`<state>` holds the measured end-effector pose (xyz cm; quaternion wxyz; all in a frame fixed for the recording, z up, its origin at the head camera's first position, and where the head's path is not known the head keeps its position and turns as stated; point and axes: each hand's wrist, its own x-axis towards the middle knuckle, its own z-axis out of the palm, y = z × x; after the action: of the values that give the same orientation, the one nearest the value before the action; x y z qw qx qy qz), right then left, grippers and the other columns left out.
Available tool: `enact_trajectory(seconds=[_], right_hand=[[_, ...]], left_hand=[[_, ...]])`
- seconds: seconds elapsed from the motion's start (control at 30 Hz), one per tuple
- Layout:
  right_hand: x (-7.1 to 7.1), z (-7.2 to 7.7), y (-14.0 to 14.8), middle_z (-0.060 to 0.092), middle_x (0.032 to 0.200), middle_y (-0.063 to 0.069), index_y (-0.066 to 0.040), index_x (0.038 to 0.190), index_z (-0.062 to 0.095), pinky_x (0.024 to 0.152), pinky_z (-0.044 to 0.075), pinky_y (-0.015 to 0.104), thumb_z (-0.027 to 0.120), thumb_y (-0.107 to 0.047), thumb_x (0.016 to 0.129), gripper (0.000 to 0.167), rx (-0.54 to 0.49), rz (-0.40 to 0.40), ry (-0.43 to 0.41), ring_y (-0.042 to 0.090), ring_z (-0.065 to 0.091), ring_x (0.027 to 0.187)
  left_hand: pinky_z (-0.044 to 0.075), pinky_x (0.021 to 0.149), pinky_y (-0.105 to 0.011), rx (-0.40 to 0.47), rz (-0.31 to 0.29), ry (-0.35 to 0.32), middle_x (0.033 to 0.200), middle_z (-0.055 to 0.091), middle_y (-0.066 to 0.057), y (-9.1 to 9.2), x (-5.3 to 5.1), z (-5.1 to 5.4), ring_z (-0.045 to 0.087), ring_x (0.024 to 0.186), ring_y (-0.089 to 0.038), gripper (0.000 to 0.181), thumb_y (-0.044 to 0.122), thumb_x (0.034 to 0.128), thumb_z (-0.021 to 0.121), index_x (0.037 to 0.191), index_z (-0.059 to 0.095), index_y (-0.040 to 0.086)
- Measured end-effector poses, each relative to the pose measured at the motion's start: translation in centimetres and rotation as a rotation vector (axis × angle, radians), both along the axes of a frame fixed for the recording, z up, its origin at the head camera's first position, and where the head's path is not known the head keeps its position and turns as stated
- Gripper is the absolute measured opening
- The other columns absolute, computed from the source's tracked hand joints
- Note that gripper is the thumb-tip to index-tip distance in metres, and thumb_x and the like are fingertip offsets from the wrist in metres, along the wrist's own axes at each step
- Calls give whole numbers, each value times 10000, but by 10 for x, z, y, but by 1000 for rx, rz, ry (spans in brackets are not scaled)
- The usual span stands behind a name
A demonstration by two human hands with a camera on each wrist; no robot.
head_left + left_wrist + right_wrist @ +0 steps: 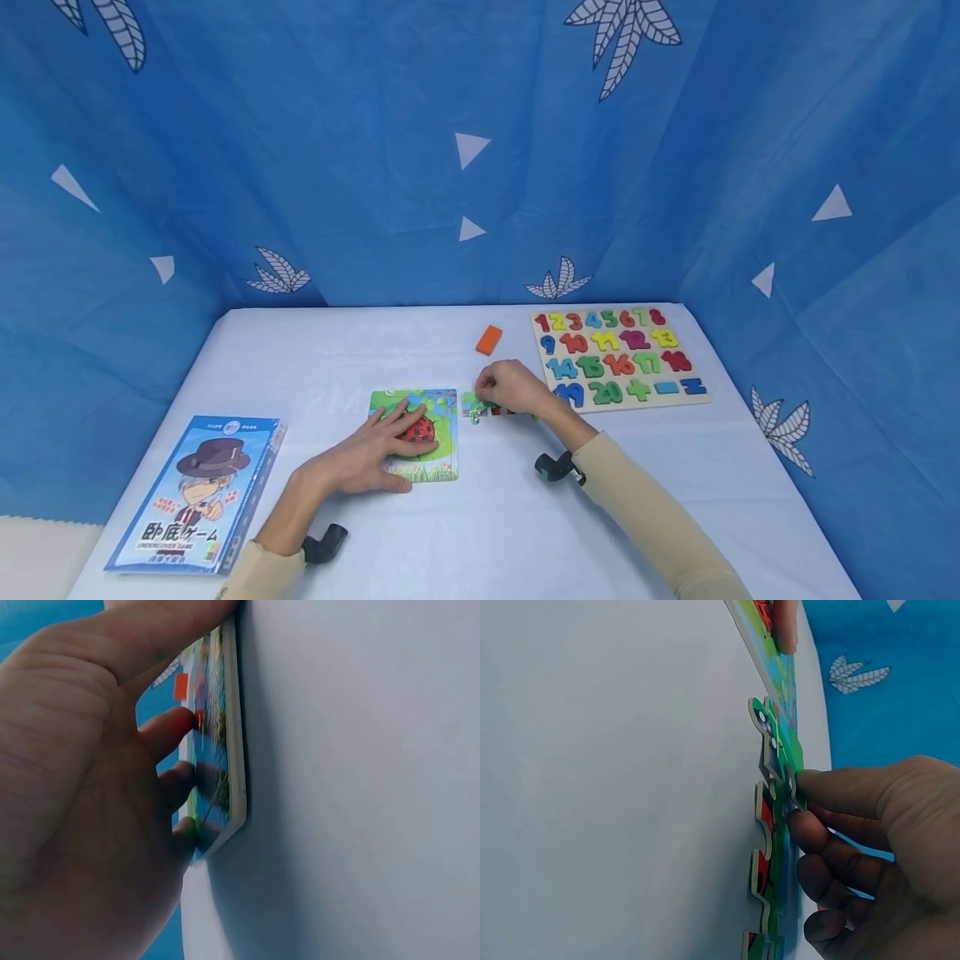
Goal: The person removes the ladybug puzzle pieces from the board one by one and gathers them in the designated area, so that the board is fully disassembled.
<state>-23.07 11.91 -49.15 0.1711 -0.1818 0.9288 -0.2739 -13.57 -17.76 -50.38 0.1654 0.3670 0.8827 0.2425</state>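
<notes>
A square ladybug puzzle board (444, 467) lies flat near the table's middle. The left hand (367, 454) rests on it with fingers spread; in the left wrist view its fingertips touch the face of the board (236, 750). Just right of the board, several loose jigsaw pieces (501, 410) lie in a row, partly under the right hand (517, 390). In the right wrist view, the thumb and fingers of the right hand (885, 840) pinch a green piece (793, 761) at the row's end nearest the board. Red and green pieces (762, 870) continue along the row.
An orange block (489, 340) lies behind the right hand. A wooden number board (622, 400) stands at the back right of the table. A blue game box (195, 492) lies at the front left. Blue curtains (390, 167) hang around the table.
</notes>
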Motion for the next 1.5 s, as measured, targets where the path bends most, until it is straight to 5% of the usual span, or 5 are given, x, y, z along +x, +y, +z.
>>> enact_trajectory(seconds=[1.5], right_hand=[[0,-7,-5,628,814,-88,-207,953,734,744,485,266,698,-168,957,54,15,51,74,121,563,822]], left_hand=[[40,1172,-696,-1,2,2,1681,173,-83,-3,-4,-2,37,1539,-417,680,469,833,780,1458,527,376]])
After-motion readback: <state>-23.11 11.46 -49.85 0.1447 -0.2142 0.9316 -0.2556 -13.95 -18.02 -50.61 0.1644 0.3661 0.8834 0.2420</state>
